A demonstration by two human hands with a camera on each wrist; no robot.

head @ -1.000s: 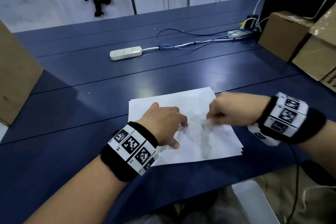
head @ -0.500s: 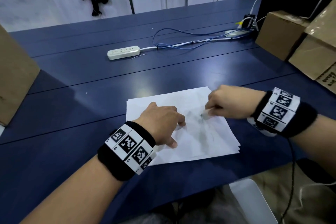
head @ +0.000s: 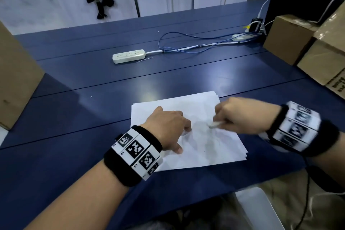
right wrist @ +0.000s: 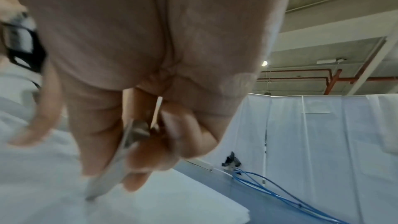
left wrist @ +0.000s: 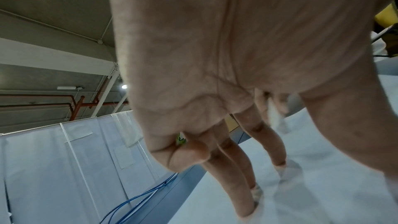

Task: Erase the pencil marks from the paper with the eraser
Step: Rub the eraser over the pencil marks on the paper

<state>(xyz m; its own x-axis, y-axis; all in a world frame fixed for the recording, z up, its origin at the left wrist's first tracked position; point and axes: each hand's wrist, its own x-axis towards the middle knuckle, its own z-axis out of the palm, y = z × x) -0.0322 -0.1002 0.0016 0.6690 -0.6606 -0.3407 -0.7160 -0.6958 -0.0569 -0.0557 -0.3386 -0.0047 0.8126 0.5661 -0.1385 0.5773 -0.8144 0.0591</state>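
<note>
A thin stack of white paper (head: 197,157) lies on the blue table, with grey smudged pencil marks (head: 209,142) near its middle. My left hand (head: 183,134) presses the sheet with spread fingertips (left wrist: 256,192) on its left half. My right hand (head: 216,119) pinches a flat whitish eraser (head: 215,124) between thumb and fingers, its tip down on the paper just right of my left hand. In the right wrist view the eraser (right wrist: 105,181) pokes out below the fingers and is blurred by motion.
A white power strip (head: 128,55) and blue cables (head: 186,46) lie further back on the table (head: 74,155). Cardboard boxes (head: 306,46) stand at the right, another box (head: 15,80) at the left edge. White curtain panels close the far side.
My right hand with the eraser has moved back and forth over the smudged area and now sits a little further left. The left hand has stayed on the paper.
</note>
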